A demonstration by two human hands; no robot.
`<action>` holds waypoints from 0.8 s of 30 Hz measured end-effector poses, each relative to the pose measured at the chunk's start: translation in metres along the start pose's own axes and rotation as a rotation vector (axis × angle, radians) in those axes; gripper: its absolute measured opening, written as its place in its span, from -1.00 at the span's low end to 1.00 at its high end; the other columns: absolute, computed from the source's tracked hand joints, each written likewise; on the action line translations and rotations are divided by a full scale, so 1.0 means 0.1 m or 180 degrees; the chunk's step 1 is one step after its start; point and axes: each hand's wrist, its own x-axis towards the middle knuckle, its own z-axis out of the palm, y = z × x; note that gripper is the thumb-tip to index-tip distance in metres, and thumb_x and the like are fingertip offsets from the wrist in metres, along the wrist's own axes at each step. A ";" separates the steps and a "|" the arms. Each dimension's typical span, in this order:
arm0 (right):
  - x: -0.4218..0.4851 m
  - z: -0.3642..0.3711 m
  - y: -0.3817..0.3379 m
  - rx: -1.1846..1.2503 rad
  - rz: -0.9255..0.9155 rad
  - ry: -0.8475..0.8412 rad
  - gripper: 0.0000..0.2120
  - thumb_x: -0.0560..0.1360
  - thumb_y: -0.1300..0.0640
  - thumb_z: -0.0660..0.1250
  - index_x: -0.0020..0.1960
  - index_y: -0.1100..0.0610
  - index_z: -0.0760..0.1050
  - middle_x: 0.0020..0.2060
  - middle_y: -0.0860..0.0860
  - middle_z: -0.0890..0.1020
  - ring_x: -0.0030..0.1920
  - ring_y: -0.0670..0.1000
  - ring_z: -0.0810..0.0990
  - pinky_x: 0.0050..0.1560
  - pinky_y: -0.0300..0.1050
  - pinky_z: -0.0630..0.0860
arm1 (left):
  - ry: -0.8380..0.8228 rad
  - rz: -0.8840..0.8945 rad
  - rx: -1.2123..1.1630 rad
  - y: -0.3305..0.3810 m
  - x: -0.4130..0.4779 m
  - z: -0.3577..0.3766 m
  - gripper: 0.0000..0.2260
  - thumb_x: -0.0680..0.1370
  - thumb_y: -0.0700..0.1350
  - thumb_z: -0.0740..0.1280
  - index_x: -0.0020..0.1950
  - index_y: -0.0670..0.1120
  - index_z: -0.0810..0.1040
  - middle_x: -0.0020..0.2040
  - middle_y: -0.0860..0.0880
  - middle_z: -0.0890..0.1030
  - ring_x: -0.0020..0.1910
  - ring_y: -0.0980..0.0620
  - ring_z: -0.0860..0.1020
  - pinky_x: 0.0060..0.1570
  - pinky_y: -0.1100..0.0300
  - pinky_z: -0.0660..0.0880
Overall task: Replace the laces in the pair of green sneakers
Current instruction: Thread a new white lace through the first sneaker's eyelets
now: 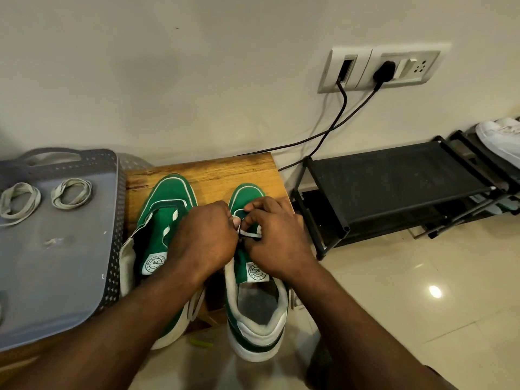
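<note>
Two green sneakers with white soles stand side by side on a small wooden table [225, 171]. The left sneaker [160, 218] has its tongue open and shows bits of white lace. Over the lace area of the right sneaker [254, 302] both hands meet. My left hand [205, 240] and my right hand [277, 235] each pinch a short piece of white lace [249, 235] between thumb and fingers. Much of that shoe's eyelet area is hidden by the hands. Two coiled grey-white laces [71, 191] [19, 199] lie on a grey tray.
The grey perforated tray [56, 277] sits left of the sneakers, overlapping the table's left side. A black shoe rack [394, 178] stands to the right, with a white shoe [501, 136] at the far right. Two black cables [342, 114] hang from wall sockets [380, 68] behind the table.
</note>
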 end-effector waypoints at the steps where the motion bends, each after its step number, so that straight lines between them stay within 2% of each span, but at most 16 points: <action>1: -0.01 0.00 -0.01 -0.0089 -0.0014 -0.0017 -0.80 0.47 0.00 0.50 0.08 -0.11 0.63 0.37 -0.22 0.46 0.45 -0.09 0.28 0.36 0.13 0.31 | 0.0072 0.0070 0.0067 -0.01 0.01 -0.05 -0.83 0.67 0.01 0.33 -0.08 -0.03 0.54 -0.20 -0.04 0.60 -0.20 -0.07 0.57 -0.23 0.07 0.49; 3: -0.01 -0.02 -0.01 -0.0125 -0.0011 -0.0021 -0.82 0.48 -0.01 0.49 0.07 -0.12 0.60 0.39 -0.24 0.46 0.47 -0.10 0.28 0.37 0.12 0.28 | 0.0280 0.0036 -0.0256 -0.05 0.07 -0.18 -0.84 0.66 0.02 0.31 -0.04 -0.03 0.55 -0.17 -0.06 0.61 -0.20 -0.09 0.60 -0.17 0.02 0.57; 6: -0.01 -0.04 -0.01 -0.0004 0.0020 -0.0039 -0.85 0.48 0.02 0.50 0.00 -0.12 0.59 0.37 -0.27 0.48 0.45 -0.12 0.31 0.37 0.12 0.27 | 0.0859 -0.0384 -0.1377 -0.15 0.17 -0.50 -0.77 0.60 0.13 0.25 -0.07 0.01 0.55 -0.13 -0.04 0.67 -0.16 -0.15 0.67 -0.10 -0.10 0.65; 7: -0.02 -0.04 0.00 0.0033 0.0032 -0.0044 -0.86 0.47 0.03 0.51 -0.01 -0.12 0.59 0.36 -0.27 0.49 0.45 -0.13 0.32 0.38 0.12 0.27 | 0.1007 -0.0455 -0.1413 -0.20 0.21 -0.56 -0.76 0.59 0.14 0.25 -0.07 0.00 0.56 -0.11 -0.05 0.68 -0.14 -0.17 0.67 -0.08 -0.09 0.64; 9: -0.01 -0.04 0.00 0.0068 0.0048 -0.0031 -0.86 0.47 0.05 0.51 -0.02 -0.10 0.60 0.35 -0.27 0.50 0.44 -0.14 0.33 0.38 0.12 0.27 | 0.0873 -0.0461 -0.0833 -0.26 0.21 -0.59 -0.81 0.64 0.06 0.31 -0.06 -0.02 0.59 -0.06 -0.08 0.69 -0.11 -0.15 0.62 -0.09 0.03 0.53; 11: 0.00 -0.02 0.00 0.0087 0.0054 -0.0016 -0.86 0.46 0.08 0.51 -0.03 -0.08 0.61 0.33 -0.26 0.52 0.43 -0.14 0.34 0.38 0.12 0.27 | 0.0638 -0.0272 -0.0247 -0.27 0.16 -0.52 -0.94 0.61 -0.08 0.39 0.04 0.00 0.66 0.10 -0.08 0.67 -0.05 -0.13 0.60 -0.11 0.08 0.45; 13: 0.01 0.00 0.02 0.0108 0.0074 0.0053 -0.85 0.44 0.11 0.51 -0.06 -0.08 0.60 0.32 -0.25 0.54 0.42 -0.13 0.38 0.41 0.13 0.30 | 0.0533 0.0129 0.0047 -0.19 0.11 -0.46 -0.77 0.56 -0.12 0.43 0.19 0.11 0.66 0.30 0.01 0.58 0.13 -0.09 0.59 -0.02 0.06 0.52; 14: 0.02 0.02 0.02 0.0120 0.0075 0.0091 -0.83 0.42 0.12 0.52 -0.08 -0.09 0.59 0.31 -0.23 0.55 0.41 -0.11 0.41 0.43 0.16 0.33 | 0.0438 0.0350 0.0101 -0.16 0.10 -0.42 -0.74 0.56 -0.09 0.42 0.23 0.15 0.65 0.34 0.06 0.57 0.19 -0.06 0.58 0.06 0.05 0.55; 16: 0.03 0.06 0.02 0.0142 0.0069 0.0144 -0.80 0.39 0.14 0.53 -0.09 -0.10 0.60 0.30 -0.18 0.58 0.40 -0.06 0.46 0.41 0.23 0.40 | 0.0083 0.0665 0.0099 -0.11 0.08 -0.34 -0.77 0.60 -0.06 0.40 0.23 0.16 0.67 0.29 0.10 0.62 0.19 -0.01 0.59 0.12 0.00 0.59; 19: 0.04 0.10 0.03 0.0146 0.0055 0.0177 -0.81 0.38 0.13 0.54 -0.06 -0.08 0.65 0.28 -0.14 0.60 0.38 -0.03 0.50 0.37 0.26 0.44 | -0.0330 0.0714 0.0352 -0.05 0.05 -0.18 -0.74 0.58 -0.12 0.38 0.20 0.16 0.67 0.13 0.06 0.68 0.03 -0.02 0.63 0.02 -0.03 0.64; 22: 0.03 0.10 0.04 0.0016 0.0076 0.0190 -0.80 0.41 0.09 0.53 0.02 -0.07 0.68 0.32 -0.16 0.59 0.41 -0.07 0.48 0.43 0.25 0.35 | -0.0237 0.0557 0.0238 -0.07 0.08 -0.10 -0.79 0.58 -0.15 0.38 0.11 0.14 0.66 -0.06 0.04 0.68 -0.12 -0.01 0.63 -0.09 -0.02 0.66; 24: 0.02 0.09 0.02 -0.0023 0.0075 0.0177 -0.79 0.42 0.09 0.53 0.04 -0.08 0.67 0.35 -0.19 0.57 0.43 -0.10 0.45 0.47 0.22 0.27 | -0.0190 0.0440 0.0164 -0.07 0.09 -0.10 -0.86 0.58 -0.12 0.42 0.04 0.11 0.69 -0.11 0.02 0.69 -0.15 -0.01 0.64 -0.07 -0.02 0.66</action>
